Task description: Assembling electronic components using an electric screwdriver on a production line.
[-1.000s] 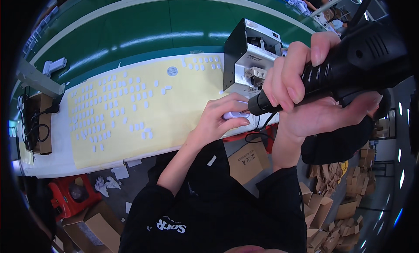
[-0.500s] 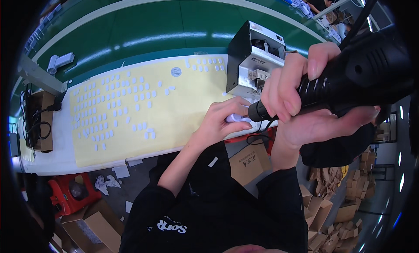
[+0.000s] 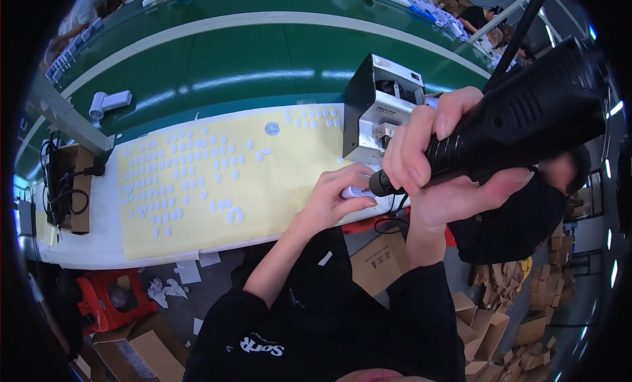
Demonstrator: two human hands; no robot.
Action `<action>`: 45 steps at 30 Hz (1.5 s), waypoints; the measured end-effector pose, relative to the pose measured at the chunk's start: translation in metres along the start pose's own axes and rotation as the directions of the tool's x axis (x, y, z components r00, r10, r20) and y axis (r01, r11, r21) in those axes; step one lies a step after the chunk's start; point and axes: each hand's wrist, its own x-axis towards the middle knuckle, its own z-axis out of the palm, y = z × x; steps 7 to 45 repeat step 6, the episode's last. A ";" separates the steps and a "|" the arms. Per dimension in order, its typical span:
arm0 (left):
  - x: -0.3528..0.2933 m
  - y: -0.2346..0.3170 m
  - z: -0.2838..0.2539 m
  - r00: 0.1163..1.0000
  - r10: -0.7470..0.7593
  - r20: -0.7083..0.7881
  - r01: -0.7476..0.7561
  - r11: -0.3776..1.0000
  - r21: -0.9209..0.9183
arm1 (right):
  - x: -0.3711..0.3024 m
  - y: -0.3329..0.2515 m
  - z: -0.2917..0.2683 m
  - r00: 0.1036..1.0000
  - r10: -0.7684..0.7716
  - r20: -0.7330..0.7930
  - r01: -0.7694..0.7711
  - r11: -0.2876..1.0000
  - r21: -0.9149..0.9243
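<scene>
My right hand (image 3: 434,151) is wrapped round a black electric screwdriver (image 3: 520,115), tilted with its tip pointing down to the left. Between the thumb and fingers of my left hand (image 3: 336,196) is a small white plastic part (image 3: 357,192), mostly covered by the fingers. The screwdriver's nose is right at this part; whether the bit touches it I cannot tell. Just beyond both hands stands a black and silver box-shaped machine (image 3: 382,109), its front partly hidden by my right hand. Many small white oval pieces (image 3: 178,157) lie in rows on the yellow sheet (image 3: 283,158).
A green conveyor belt (image 3: 230,59) runs behind the table, with a white handheld device (image 3: 110,103) on it. At the left, a cardboard box (image 3: 82,184) holds black cables. A red stool (image 3: 115,300) and cartons sit below. Another person in black (image 3: 507,224) is close at right.
The view has shifted, so the table appears lower in it. Both hands keep their grips, and the screwdriver's nose stays at the white part.
</scene>
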 end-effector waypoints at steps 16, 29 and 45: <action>-0.002 -0.001 0.000 1.000 -0.001 0.002 0.001 1.000 0.000 | 0.000 -0.001 -0.014 0.990 -0.003 0.143 0.015 0.996 -0.082; -0.002 -0.001 0.000 1.000 -0.001 0.002 0.001 1.000 0.000 | 0.000 -0.001 -0.014 0.990 -0.003 0.143 0.015 0.996 -0.082; -0.002 -0.001 0.000 1.000 -0.001 0.002 0.001 1.000 0.000 | 0.000 -0.001 -0.014 0.990 -0.003 0.143 0.015 0.996 -0.082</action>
